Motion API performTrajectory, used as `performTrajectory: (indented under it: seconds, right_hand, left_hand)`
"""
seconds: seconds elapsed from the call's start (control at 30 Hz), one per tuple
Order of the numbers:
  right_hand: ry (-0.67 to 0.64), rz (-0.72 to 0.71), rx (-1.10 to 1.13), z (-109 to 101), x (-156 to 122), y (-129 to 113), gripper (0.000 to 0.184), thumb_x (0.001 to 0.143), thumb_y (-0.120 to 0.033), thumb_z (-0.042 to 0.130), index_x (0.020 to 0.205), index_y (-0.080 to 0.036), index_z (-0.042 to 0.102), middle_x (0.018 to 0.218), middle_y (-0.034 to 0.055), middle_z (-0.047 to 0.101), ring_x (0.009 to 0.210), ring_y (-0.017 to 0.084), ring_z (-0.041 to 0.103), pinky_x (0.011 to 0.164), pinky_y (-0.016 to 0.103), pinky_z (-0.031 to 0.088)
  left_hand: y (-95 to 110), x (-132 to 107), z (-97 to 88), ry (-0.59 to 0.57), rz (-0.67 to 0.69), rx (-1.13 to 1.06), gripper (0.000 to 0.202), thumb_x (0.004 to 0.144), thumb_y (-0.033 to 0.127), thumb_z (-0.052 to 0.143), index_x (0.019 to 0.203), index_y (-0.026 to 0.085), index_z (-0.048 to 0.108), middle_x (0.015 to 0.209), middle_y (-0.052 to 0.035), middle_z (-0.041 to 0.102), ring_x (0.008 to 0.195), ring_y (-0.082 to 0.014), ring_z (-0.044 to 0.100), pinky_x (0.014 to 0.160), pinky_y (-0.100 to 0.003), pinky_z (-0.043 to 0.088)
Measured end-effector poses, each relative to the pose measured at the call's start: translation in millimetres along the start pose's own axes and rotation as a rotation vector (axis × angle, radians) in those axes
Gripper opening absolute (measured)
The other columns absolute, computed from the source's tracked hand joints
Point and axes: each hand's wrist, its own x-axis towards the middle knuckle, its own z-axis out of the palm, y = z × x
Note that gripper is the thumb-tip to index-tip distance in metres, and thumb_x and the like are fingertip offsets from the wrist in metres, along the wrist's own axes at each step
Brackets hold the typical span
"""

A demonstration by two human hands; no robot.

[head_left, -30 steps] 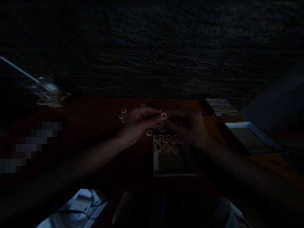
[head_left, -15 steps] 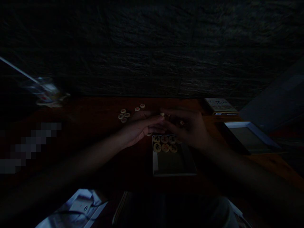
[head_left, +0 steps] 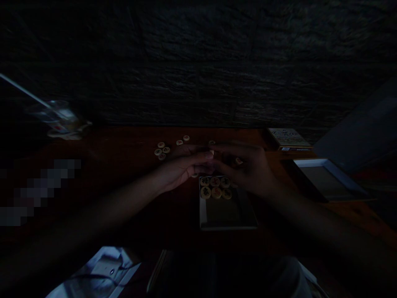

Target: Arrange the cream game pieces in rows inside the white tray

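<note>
My left hand reaches in from the left, its thumb pressed on a pale round Chinese chess piece. Fingers of my right hand close round the same piece from the other side, so most of it is hidden. Just below the hands, a shallow box holds two rows of Chinese chess pieces with red or black characters. The right end of the back row is covered by my right hand. Through the gap of that hand another loose piece shows.
Several loose pieces lie on the wooden table left of the hands. An open box lid and a printed box are at the right. A cup with a straw stands far left, by the dark stone wall.
Between my fingers the piece has turned, and its marked face no longer shows. My right-hand fingertips have shifted slightly, uncovering a piece behind them. Both arms stay nearly in place.
</note>
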Motion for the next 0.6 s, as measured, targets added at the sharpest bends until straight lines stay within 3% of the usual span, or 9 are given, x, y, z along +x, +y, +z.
performTrajectory:
  seconds: [0.6]
  right_hand:
    - [0.005, -0.048, -0.05, -1.5, 0.2, -1.0, 0.033, 0.092, -0.035, 0.077, 0.124, -0.027, 0.078, 0.112, 0.0061, 0.081, 0.09, 0.02, 0.076, 0.081, 0.031, 0.06]
  left_hand:
    - [0.6, -0.2, -0.9, -0.015, -0.044, -0.044, 0.025, 0.081, 0.033, 0.086, 0.095, 0.014, 0.079, 0.09, -0.0089, 0.08, 0.079, -0.0177, 0.076, 0.076, -0.028, 0.06]
